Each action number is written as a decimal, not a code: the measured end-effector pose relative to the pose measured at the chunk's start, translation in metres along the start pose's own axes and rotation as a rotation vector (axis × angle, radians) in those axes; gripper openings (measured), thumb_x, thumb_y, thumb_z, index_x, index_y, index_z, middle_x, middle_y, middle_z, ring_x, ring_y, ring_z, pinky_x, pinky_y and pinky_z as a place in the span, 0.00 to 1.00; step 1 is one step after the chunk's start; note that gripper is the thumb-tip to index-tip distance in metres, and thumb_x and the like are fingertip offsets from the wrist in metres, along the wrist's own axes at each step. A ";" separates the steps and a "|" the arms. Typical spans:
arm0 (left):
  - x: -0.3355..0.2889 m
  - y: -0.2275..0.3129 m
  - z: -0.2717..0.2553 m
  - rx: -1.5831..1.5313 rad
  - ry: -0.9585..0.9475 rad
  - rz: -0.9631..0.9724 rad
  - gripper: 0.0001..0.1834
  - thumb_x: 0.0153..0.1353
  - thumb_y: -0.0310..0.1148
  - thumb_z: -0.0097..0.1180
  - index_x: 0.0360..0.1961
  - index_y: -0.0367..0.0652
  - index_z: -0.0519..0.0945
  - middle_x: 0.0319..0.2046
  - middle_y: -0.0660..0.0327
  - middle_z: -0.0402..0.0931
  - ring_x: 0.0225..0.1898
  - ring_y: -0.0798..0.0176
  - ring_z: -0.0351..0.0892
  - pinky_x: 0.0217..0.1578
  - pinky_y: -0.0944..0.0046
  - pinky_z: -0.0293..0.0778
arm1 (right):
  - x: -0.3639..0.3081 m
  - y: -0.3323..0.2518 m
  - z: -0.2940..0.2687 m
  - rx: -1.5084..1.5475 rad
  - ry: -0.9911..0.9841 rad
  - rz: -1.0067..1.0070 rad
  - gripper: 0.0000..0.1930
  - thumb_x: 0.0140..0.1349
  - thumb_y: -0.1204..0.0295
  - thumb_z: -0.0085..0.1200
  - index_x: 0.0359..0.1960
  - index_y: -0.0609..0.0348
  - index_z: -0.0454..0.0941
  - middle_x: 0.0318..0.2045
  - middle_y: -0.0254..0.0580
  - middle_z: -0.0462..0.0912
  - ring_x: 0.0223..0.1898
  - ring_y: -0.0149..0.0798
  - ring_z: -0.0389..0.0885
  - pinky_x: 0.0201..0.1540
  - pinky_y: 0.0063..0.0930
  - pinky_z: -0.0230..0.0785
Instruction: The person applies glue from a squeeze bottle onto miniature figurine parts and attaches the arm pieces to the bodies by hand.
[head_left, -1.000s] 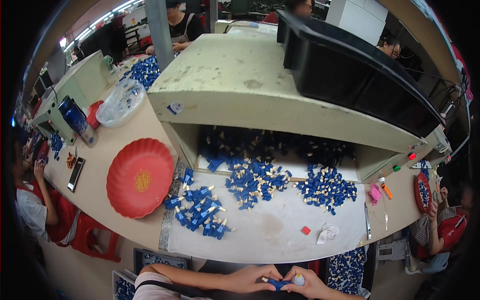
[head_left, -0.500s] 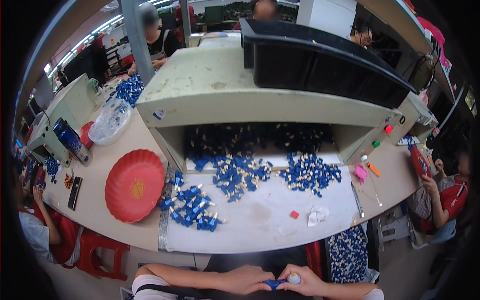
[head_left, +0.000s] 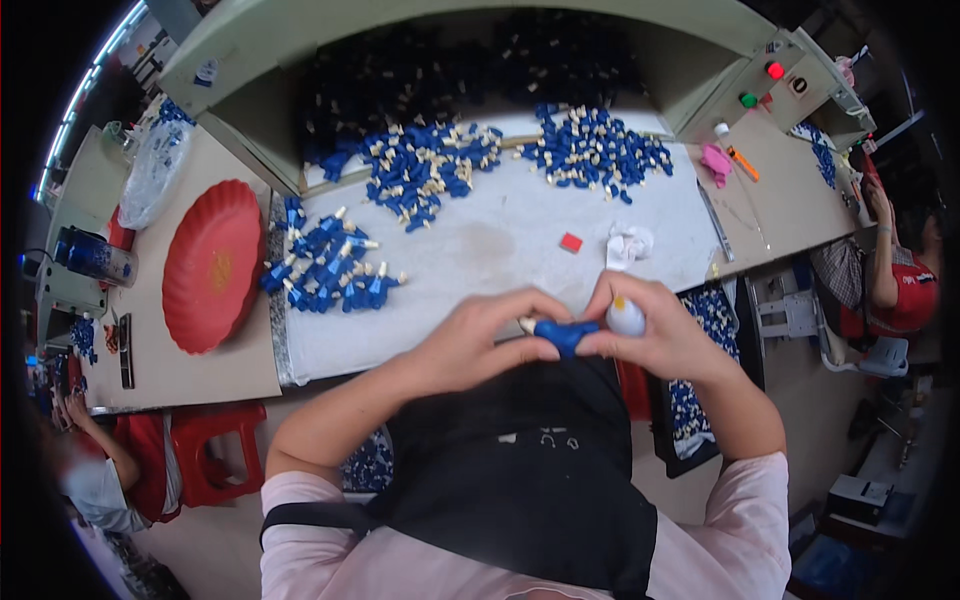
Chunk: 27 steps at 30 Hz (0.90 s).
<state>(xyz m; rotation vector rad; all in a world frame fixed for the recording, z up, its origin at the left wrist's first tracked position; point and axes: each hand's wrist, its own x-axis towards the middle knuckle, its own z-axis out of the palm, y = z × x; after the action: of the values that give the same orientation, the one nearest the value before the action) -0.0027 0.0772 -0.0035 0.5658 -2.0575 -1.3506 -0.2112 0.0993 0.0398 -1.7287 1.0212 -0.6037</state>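
Note:
Before my apron, at the table's near edge, my left hand [head_left: 488, 342] pinches a small blue piece with a cream-coloured tip [head_left: 562, 336]. The tip pokes out toward the left fingers. My right hand [head_left: 662, 330] is closed round a small white bottle with a yellow tip [head_left: 627, 318], and its thumb and fingertips press the other end of the blue piece. On the white worktop lie a pile of similar blue pieces [head_left: 335, 265] at the left, a second pile [head_left: 425, 165] in the middle and a third pile [head_left: 595, 150] further right.
A red scalloped bowl [head_left: 185, 270] stands at the left. A red square [head_left: 571, 243] and crumpled white paper [head_left: 628, 245] lie near my right hand. A pale green metal hood [head_left: 230, 100] spans the back. Below right is a black crate [head_left: 665, 440] of blue pieces.
My view has tilted down, so the worktop and hands sit higher in the picture. The cream tip of the held piece now shows between my fingers. The bottle stays in my right hand.

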 end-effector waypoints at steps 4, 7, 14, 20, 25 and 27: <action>-0.024 0.002 0.023 -0.367 0.083 -0.162 0.13 0.52 0.27 0.52 0.40 0.37 0.69 0.31 0.58 0.73 0.33 0.66 0.74 0.34 0.70 0.68 | -0.013 0.008 0.017 0.398 0.016 0.193 0.09 0.47 0.75 0.57 0.26 0.60 0.68 0.21 0.34 0.73 0.21 0.24 0.71 0.24 0.16 0.63; -0.013 -0.004 0.014 -0.627 0.048 -0.279 0.12 0.57 0.28 0.47 0.41 0.35 0.67 0.33 0.60 0.71 0.32 0.70 0.71 0.34 0.72 0.68 | -0.003 0.025 0.023 0.526 -0.016 0.280 0.10 0.49 0.75 0.56 0.26 0.59 0.65 0.23 0.40 0.75 0.22 0.26 0.73 0.24 0.14 0.64; -0.002 -0.018 0.005 -0.812 0.041 -0.382 0.08 0.57 0.28 0.46 0.37 0.36 0.67 0.31 0.58 0.71 0.30 0.71 0.70 0.32 0.73 0.68 | 0.009 0.038 0.027 0.797 -0.008 0.331 0.09 0.50 0.73 0.54 0.27 0.61 0.66 0.22 0.41 0.75 0.20 0.26 0.71 0.23 0.16 0.62; 0.001 -0.022 0.009 -0.542 0.075 -0.324 0.14 0.51 0.27 0.54 0.39 0.37 0.70 0.31 0.58 0.72 0.32 0.66 0.73 0.32 0.71 0.69 | 0.007 0.049 0.024 0.774 0.044 0.311 0.09 0.51 0.73 0.54 0.27 0.61 0.66 0.22 0.41 0.75 0.20 0.26 0.71 0.24 0.16 0.62; 0.005 -0.010 0.005 0.334 0.016 0.112 0.19 0.39 0.29 0.62 0.36 0.38 0.75 0.27 0.55 0.72 0.31 0.54 0.73 0.32 0.64 0.69 | -0.002 0.047 0.023 0.903 -0.030 0.364 0.09 0.51 0.73 0.54 0.28 0.61 0.66 0.22 0.41 0.75 0.20 0.26 0.71 0.24 0.17 0.63; 0.003 -0.007 0.011 0.490 0.083 0.269 0.18 0.39 0.29 0.62 0.35 0.37 0.74 0.28 0.57 0.73 0.29 0.56 0.74 0.31 0.64 0.70 | -0.006 0.047 0.025 0.980 -0.040 0.370 0.09 0.51 0.73 0.54 0.28 0.62 0.66 0.23 0.42 0.75 0.20 0.27 0.71 0.24 0.17 0.63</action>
<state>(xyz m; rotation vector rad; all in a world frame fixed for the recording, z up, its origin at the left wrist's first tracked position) -0.0120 0.0801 -0.0127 0.5104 -2.3033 -0.6582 -0.2115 0.1105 -0.0124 -0.6712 0.7786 -0.6644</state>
